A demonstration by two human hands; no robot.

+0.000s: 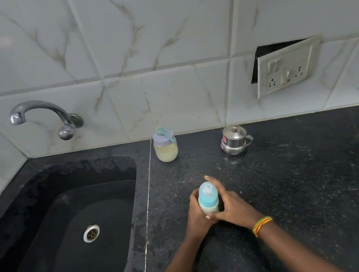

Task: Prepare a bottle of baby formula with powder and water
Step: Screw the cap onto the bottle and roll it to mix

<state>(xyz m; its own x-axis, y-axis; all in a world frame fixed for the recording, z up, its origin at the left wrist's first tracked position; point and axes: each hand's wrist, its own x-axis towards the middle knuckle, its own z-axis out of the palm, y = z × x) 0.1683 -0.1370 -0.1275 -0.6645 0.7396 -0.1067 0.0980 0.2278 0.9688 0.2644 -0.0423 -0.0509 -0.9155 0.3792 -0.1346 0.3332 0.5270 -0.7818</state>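
Both the left hand and right hand grip the capped baby bottle near the worktop's left edge; a loose collar might leak formula if shaken.

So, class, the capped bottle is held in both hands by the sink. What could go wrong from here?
1. The left hand and right hand grip the baby bottle near the sink; a slip could drop it in.
2. If its blue collar is loose, mixing may leak.
3. The scoop lies loose on the powder jar lid; a nudge could tip it onto the counter.
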